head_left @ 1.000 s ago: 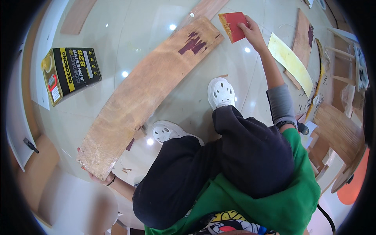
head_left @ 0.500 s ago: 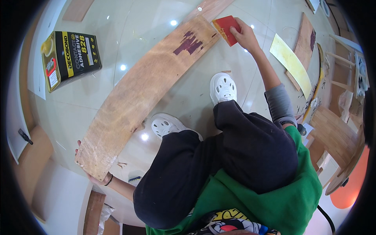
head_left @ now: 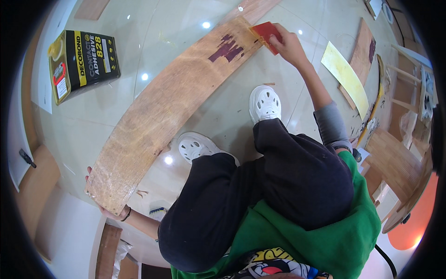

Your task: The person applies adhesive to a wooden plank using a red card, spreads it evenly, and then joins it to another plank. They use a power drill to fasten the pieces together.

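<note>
A long wooden board (head_left: 167,104) stretches from the lower left up to the top middle, with a patch of dark purple residue (head_left: 226,50) near its far end. My left hand (head_left: 110,212) grips its near end from underneath; fingertips show at the left edge and most of the palm is hidden. In my right hand (head_left: 288,46) is a flat red spreader (head_left: 268,32) with yellowish adhesive along its edge. That edge meets the board's far right corner.
A black and yellow adhesive tin (head_left: 93,63) stands on the tiled floor at left. To the right lie a pale yellow sheet (head_left: 346,76) and another board (head_left: 361,51). My feet in white clogs (head_left: 265,103) are close to the board's right side. More planks (head_left: 392,158) are at right.
My right hand has brought the spreader slightly left, from beside the board onto its far end. The board's near end has shifted a little left and down with my left hand.
</note>
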Demonstrator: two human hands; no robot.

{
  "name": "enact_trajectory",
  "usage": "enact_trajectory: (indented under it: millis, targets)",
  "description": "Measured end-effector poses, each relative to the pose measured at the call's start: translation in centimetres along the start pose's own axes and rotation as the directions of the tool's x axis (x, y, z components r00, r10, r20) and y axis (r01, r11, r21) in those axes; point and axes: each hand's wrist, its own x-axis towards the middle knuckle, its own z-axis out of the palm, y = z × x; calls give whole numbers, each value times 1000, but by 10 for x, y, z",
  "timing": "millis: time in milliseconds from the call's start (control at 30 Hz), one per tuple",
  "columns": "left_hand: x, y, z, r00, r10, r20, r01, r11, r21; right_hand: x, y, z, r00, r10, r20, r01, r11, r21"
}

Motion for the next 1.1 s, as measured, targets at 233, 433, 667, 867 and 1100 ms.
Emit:
enact_trajectory:
  millis: [233, 433, 667, 867, 1100]
  targets:
    - [-3, 3, -22, 988, 49, 147, -79, 976, 203, 13, 2, 0, 1000, 14, -24, -16, 998, -69]
    - [8, 8, -43, 929, -50, 366, 154, 953, -262, 16, 10, 5, 1000, 20, -12, -20, 999, -50]
    - [1, 3, -7, 994, -39, 106, 46, 996, -70, 20, 9, 4, 1000, -15, 11, 15, 997, -69]
    - [6, 6, -26, 965, -35, 260, 78, 984, -158, 3, 13, 1, 990, -87, 109, 86, 996, 19]
    - [5, 12, -12, 993, -47, 106, 56, 995, -77, 24, 20, -16, 995, -75, 62, 71, 995, 71]
